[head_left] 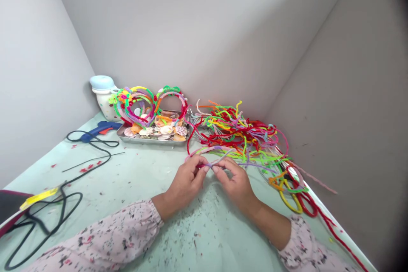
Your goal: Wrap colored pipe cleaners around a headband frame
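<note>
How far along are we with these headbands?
Done: several wrapped headbands stand in the tray. In hand: left hand and right hand pinch one headband, seemingly only partly wrapped in pink and purple. Left: finishing that wrap; a big pile of loose pipe cleaners lies beside it.

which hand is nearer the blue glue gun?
Left. The left hand is to the right of the glue gun and nearer the camera. The right hand lies farther right. Both pinch the pink hoop.
</note>
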`<action>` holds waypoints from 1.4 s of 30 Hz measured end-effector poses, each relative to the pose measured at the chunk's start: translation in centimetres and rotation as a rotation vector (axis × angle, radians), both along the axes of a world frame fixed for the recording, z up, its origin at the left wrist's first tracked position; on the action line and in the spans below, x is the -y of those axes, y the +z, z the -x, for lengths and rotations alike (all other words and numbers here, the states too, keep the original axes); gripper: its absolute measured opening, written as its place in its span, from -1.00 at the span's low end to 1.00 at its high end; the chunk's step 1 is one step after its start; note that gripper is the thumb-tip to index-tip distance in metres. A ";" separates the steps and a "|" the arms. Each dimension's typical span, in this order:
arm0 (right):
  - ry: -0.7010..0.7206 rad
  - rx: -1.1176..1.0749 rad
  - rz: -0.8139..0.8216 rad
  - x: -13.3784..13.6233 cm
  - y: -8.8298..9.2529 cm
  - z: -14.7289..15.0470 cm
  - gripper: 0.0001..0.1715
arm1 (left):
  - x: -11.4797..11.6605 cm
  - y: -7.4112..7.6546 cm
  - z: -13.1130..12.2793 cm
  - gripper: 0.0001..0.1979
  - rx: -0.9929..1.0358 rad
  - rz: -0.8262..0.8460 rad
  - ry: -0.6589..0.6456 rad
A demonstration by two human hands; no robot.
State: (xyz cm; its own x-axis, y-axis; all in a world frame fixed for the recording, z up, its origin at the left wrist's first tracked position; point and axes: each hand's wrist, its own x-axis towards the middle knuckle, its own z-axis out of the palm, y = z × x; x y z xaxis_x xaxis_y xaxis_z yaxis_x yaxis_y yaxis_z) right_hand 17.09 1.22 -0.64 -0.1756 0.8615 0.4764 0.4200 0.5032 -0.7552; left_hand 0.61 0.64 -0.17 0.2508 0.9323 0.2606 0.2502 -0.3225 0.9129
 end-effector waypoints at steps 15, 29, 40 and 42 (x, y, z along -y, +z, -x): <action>0.088 -0.104 0.278 0.0 -0.5 0.2 -0.80 | 0.1 -0.1 0.0 -0.90 -0.144 -0.047 0.019; 0.107 -0.173 0.384 -0.3 -0.6 0.2 -0.75 | -0.1 -0.5 0.1 -0.84 -0.145 -0.118 0.027; 0.095 -0.189 0.428 -0.2 -0.5 0.2 -0.76 | -0.1 -0.5 0.2 -0.85 -0.187 -0.156 0.034; 0.083 -0.181 0.432 -0.1 -0.5 0.2 -0.76 | -0.2 -0.4 0.2 -0.85 -0.197 -0.172 0.035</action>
